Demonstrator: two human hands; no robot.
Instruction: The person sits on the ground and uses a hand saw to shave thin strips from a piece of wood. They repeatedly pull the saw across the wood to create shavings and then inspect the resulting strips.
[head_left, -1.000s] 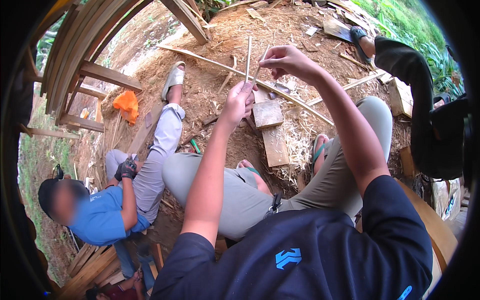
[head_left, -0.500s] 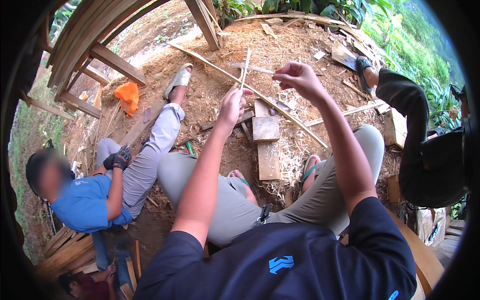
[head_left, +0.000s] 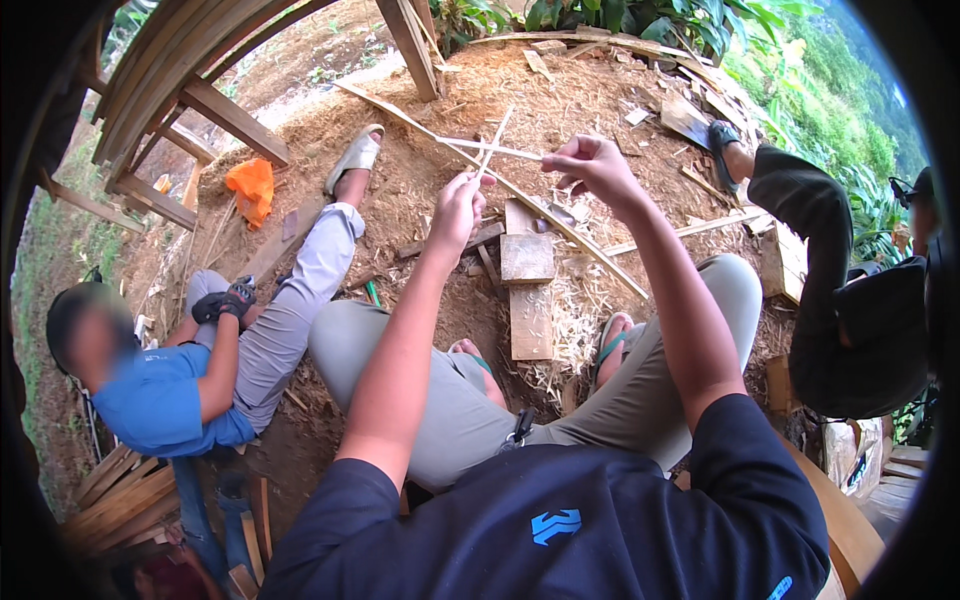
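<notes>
A thin, pale wooden strip (head_left: 505, 122) slants up from my left hand (head_left: 458, 212), whose fingers are closed around its lower end. Pinched between the thumb and fingers of my right hand (head_left: 592, 168) is one end of a narrow, pale flat strip (head_left: 517, 152). Its far end points left, and it crosses the first strip just above my left fingers. Whether the second strip is wood or a blade I cannot tell. Below both hands, a squared wooden block (head_left: 527, 258) rests on a plank (head_left: 531, 330) between my feet.
Wood shavings (head_left: 588, 345) cover the ground, where a long batten (head_left: 590, 238) lies diagonally. A person in blue (head_left: 165, 400) sits at left near an orange bag (head_left: 250, 190). Another person's dark-trousered leg (head_left: 810, 215) reaches in from the right. Stacked boards (head_left: 190, 60) stand upper left.
The right-hand strip, blurred before, now shows sharply, with its far end further left across the other strip. The left-hand strip's top leans more to the right. My right hand has lowered slightly.
</notes>
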